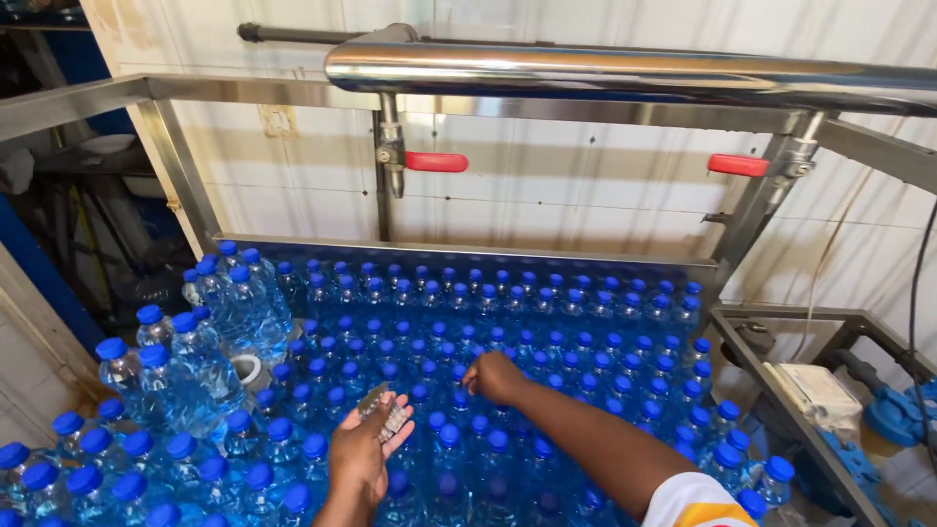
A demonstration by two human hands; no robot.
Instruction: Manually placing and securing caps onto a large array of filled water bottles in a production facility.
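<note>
Bottles (459, 337): clear glossy plastic, with matt blue plastic caps (148, 314). Overhead pipe (625, 73): polished metal, mirror-bright. Frame (88, 98): brushed metal, duller. Valve handles (436, 162): smooth red plastic. Wall (586, 185): glazed white tile, stained. Left hand (363, 451) holds small clear, shiny plastic pieces (386, 412).

Clear seal strips (384, 414), flat on palm.

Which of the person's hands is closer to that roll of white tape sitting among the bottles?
Left. The left hand, palm up holding small clear pieces, lies just right of the white tape roll. The right hand reaches onto bottle caps farther right.
</note>
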